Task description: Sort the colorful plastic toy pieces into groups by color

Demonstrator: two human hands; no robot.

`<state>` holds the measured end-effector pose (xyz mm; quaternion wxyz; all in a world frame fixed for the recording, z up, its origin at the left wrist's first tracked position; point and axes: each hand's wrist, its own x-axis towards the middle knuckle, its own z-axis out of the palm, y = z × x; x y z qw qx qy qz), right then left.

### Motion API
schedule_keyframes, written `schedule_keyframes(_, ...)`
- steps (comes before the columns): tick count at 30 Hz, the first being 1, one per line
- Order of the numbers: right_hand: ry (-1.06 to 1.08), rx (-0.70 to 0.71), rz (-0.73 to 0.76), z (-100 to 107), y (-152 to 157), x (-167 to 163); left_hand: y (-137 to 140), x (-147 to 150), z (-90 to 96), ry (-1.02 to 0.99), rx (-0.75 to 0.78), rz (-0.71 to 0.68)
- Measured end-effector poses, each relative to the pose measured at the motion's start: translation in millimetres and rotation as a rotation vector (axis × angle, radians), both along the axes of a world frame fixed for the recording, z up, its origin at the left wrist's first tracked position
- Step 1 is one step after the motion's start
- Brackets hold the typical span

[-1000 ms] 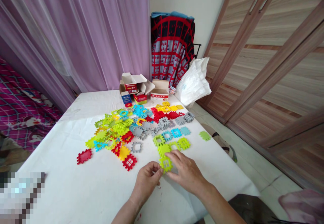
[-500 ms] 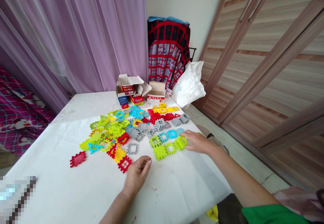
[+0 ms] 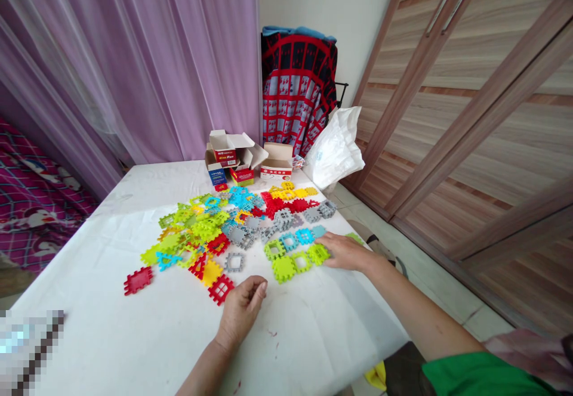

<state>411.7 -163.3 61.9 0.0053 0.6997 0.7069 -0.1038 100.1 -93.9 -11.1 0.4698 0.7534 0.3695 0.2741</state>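
My right hand point(image 3: 347, 253) lies low over the right side of the table, fingers stretched out, the tips at the edge of a lime-green building tile point(image 3: 319, 254). That tile ends a row with a green frame tile point(image 3: 301, 262) and a solid green tile point(image 3: 283, 269). Behind the row are another green frame tile point(image 3: 274, 250) and blue tiles point(image 3: 304, 236). Past my knuckles a bit of green tile point(image 3: 355, 238) shows. My left hand point(image 3: 244, 308) rests curled on the tabletop with nothing visible in it, near a red window tile point(image 3: 221, 289).
A mixed heap of interlocking tiles point(image 3: 197, 223) covers the middle left. Grey tiles point(image 3: 283, 219), red tiles point(image 3: 290, 205) and yellow tiles point(image 3: 293, 193) sit in groups farther back. Open cardboard boxes point(image 3: 276, 169) and a white bag point(image 3: 335, 148) stand at the far edge.
My right hand has shifted slightly, and a green tile now shows behind it near the table's right edge. The left hand has barely moved.
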Motion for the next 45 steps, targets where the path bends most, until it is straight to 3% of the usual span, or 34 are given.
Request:
schedule_keyframes(14,0.012,0.019,-0.051,10,-2,-7,0,-1,-3.7,-0.025,-0.003,0.008)
schedule_keyframes(19,0.078,0.246,-0.069,3,1,-30,-1,2,-6.4,-0.038,-0.012,0.020)
schedule_keyframes(24,0.322,0.571,-0.010,-23,18,-91,-2,1,-3.7,-0.080,0.019,0.062)
schedule_keyframes(28,0.557,0.735,0.026,-39,34,-152,4,-19,6.8,-0.085,0.246,0.192)
schedule_keyframes(33,0.740,0.797,0.025,-52,54,-212,25,-69,14.0,-0.051,0.414,0.457)
schedule_keyframes(39,0.821,0.945,0.001,-66,72,-243,46,-108,9.9,-0.097,0.308,0.755)
schedule_keyframes(45,0.739,0.942,0.105,-74,62,-239,58,-113,1.3,-0.211,0.193,0.877)
